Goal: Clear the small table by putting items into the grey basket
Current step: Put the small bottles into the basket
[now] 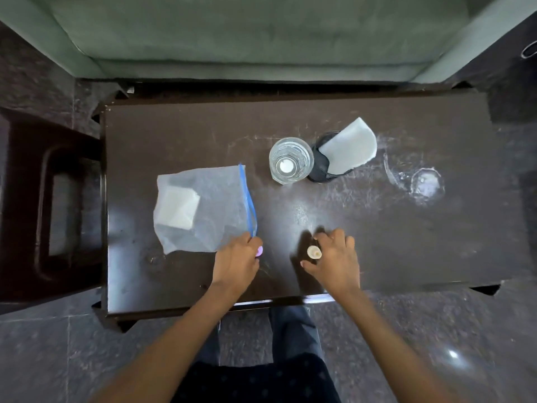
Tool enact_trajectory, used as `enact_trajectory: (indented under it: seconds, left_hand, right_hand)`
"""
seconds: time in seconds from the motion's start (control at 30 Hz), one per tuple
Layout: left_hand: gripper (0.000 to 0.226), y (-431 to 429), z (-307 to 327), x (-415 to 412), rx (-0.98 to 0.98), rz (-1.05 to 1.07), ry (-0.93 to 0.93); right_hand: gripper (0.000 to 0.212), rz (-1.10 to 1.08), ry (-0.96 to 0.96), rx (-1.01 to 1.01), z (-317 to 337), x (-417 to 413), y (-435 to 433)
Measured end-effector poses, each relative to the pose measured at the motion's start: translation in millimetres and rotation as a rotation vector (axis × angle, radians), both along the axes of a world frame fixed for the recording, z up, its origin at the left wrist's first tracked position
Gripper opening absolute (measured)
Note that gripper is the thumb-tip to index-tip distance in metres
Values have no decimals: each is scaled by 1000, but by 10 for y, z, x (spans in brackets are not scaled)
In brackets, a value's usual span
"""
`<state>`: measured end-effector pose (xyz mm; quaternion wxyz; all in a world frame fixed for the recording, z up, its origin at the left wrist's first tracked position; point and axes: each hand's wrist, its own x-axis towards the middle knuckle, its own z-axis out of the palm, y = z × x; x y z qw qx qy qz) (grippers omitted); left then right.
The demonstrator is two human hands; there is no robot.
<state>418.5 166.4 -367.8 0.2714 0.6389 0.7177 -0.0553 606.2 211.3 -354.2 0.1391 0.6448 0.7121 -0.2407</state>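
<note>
On the dark small table [406, 242], my left hand [235, 263] is closed around a small pink-purple object [259, 251] near the front edge, touching the corner of a clear zip bag [209, 205] with a blue seal and a white square inside. My right hand [337, 258] is closed around a small upright item with a round beige top [314, 252]. Farther back stand a clear glass [290, 159] and a black mesh holder [321, 167] with a white sheet [348, 149] sticking out. No grey basket is in view.
A dark stool or side stand [55, 205] sits left of the table. A green sofa [261, 39] lies beyond the far edge. White ring stains [424, 184] mark the table's right part. My legs are below the near edge, over a grey tiled floor.
</note>
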Motion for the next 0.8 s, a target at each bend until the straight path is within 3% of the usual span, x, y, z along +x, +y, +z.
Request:
enact_trajectory:
  seconds: [0.2,0.3,0.53,0.7,0.8]
  left_hand:
    - [26,-32,-56,38,106,100,35]
    - [9,-68,117,21,135,253,-128]
    - [11,7,831,-555,226,543,-385]
    - [25,-4,1232,-1407,381,744,-443]
    - [22,-82,1404,-1838,476,874,-488]
  right_hand:
    - [43,-94,106,-57,-204,18,-153]
    - [27,-155,202,20,-243,-10,-164]
    - [17,-270,565,206,227,-445,-37]
    - [28,-358,817,52,794,-1295,223]
    - [30,-241,986,-62,1009,-1975,391]
